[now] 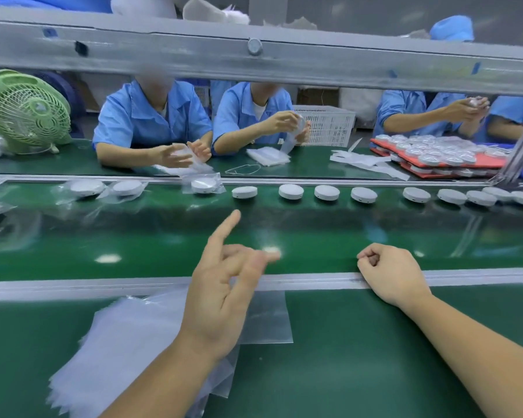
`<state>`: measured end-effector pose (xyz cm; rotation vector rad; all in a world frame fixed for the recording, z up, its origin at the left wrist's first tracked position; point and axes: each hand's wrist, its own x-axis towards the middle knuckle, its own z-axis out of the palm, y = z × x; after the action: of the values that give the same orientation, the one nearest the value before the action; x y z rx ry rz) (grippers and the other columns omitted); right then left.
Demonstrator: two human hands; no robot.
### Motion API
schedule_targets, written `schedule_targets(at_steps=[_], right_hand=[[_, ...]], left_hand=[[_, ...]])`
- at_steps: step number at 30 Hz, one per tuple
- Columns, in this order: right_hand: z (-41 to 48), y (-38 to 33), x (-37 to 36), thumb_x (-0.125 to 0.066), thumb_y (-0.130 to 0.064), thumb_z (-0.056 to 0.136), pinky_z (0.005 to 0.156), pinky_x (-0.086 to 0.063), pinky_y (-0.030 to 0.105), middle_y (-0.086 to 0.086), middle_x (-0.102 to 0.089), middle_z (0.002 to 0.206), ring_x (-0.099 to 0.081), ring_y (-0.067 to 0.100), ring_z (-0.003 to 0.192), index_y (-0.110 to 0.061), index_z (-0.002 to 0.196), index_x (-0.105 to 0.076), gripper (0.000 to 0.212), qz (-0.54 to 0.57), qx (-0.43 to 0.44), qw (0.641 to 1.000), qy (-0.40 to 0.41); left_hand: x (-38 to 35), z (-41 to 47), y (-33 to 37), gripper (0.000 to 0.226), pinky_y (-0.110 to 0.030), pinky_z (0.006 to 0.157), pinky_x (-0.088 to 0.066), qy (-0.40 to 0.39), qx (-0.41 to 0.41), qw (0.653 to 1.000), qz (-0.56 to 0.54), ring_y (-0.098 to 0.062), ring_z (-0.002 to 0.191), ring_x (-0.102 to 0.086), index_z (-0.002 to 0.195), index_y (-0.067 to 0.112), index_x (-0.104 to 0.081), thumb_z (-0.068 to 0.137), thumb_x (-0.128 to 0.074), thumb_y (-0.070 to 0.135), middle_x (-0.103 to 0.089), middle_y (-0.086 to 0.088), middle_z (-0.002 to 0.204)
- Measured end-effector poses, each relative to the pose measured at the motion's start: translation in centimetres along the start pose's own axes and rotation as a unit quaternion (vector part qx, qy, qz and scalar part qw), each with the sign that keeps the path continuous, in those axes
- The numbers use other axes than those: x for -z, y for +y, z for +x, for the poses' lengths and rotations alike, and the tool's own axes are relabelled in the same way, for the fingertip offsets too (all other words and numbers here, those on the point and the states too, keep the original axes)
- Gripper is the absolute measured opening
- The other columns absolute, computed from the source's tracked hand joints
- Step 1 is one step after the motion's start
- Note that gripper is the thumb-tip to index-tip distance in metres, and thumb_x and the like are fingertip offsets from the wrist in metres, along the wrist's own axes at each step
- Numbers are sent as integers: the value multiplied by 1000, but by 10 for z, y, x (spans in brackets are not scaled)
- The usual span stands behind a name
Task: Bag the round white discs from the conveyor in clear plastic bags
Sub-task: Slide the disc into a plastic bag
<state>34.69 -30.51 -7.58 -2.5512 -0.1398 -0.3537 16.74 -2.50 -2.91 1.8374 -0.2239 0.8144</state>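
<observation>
Several round white discs (290,191) lie in a row along the far side of the green conveyor belt (314,233). To the left, bagged discs (203,184) lie on the belt in clear plastic. A stack of clear plastic bags (127,336) lies on the green bench in front of me. My left hand (221,285) hovers above the near rail, index finger stretched toward the discs, holding nothing. My right hand (390,273) rests on the rail with its fingers curled and nothing in it.
People in blue shirts across the belt handle bags and discs. A green fan (24,111) stands at the far left, a white crate (326,125) behind, red trays of discs (435,158) at the far right. A grey beam (254,60) crosses overhead.
</observation>
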Motion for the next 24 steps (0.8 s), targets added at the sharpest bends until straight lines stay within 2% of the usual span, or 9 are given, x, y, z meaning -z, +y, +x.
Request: schedule_targets(at_steps=[2, 4, 6, 9, 13, 16, 18, 21, 24], right_hand=[[-1, -1, 1, -57, -35, 83, 56, -44, 23, -37, -63, 71, -62, 0, 67, -39, 76, -65, 12, -3, 0, 1000, -2], [-1, -2, 1, -56, -35, 83, 56, -44, 23, -36, -63, 69, -62, 1, 67, -38, 76, -65, 12, -10, -1, 1000, -7], [0, -3, 2, -56, -34, 83, 55, -44, 23, -36, -63, 69, -62, 2, 66, -38, 75, -66, 13, -12, -5, 1000, -7], [-2, -4, 2, -56, -33, 83, 55, -43, 23, -37, -62, 70, -62, 1, 66, -37, 75, -66, 14, -9, -6, 1000, -2], [-2, -5, 2, -55, -32, 84, 56, -43, 23, -34, -63, 67, -62, 2, 67, -36, 76, -67, 14, -12, -5, 1000, -3], [-2, -5, 3, -55, -31, 84, 56, -43, 23, -33, -64, 66, -63, 3, 66, -36, 75, -67, 15, -10, -11, 1000, -4], [-3, -5, 3, -55, -31, 84, 55, -43, 23, -34, -63, 68, -62, 2, 65, -36, 75, -67, 15, -9, -11, 1000, -1], [-4, -6, 4, -54, -32, 83, 55, -43, 22, -36, -63, 69, -62, 1, 66, -36, 76, -67, 15, -11, -9, 1000, 0], [-3, -6, 3, -54, -33, 82, 55, -43, 22, -33, -64, 68, -62, 2, 68, -35, 75, -67, 15, -9, -12, 1000, -1]], left_hand=[[-1, 1, 3, 51, -7, 84, -47, 7, 20, 1000, 17, 1, 114, -62, 128, 54, -55, 80, -68, 64, -57, 21, 139], [-2, 1, 1, 68, -8, 85, -47, 14, 16, 999, 28, 1, 100, -69, 140, 57, -38, 81, -72, 56, -72, 25, 111], [-4, -1, -2, 63, -16, 90, -49, 14, 3, 999, 46, 0, 91, -71, 144, 60, -35, 89, -65, 52, -75, 25, 87], [-3, -4, -4, 45, -7, 87, -45, 13, -11, 999, 27, -18, 73, -70, 145, 60, -35, 101, -43, 49, -75, 19, 75], [1, -8, -3, 58, -28, 109, -34, -4, -28, 1000, 1, -15, 107, -67, 143, 52, -45, 97, -28, 20, -69, 12, 54], [2, -8, -4, 68, -16, 113, -22, 4, -36, 999, 38, 11, 119, -54, 134, 42, -59, 90, -31, -2, -60, 9, 40], [2, -8, -3, 69, -10, 112, -20, 21, -41, 998, 38, 15, 117, -54, 123, 42, -65, 86, -33, -7, -56, 6, 36], [2, -6, 0, 66, -24, 119, -20, 7, -10, 1000, 5, 2, 110, -64, 117, 45, -68, 88, -32, -2, -60, 6, 40], [-3, -5, 4, 49, -44, 121, -21, -14, 13, 1000, 15, -10, 115, -66, 136, 49, -50, 103, -28, 20, -76, 18, 79]])
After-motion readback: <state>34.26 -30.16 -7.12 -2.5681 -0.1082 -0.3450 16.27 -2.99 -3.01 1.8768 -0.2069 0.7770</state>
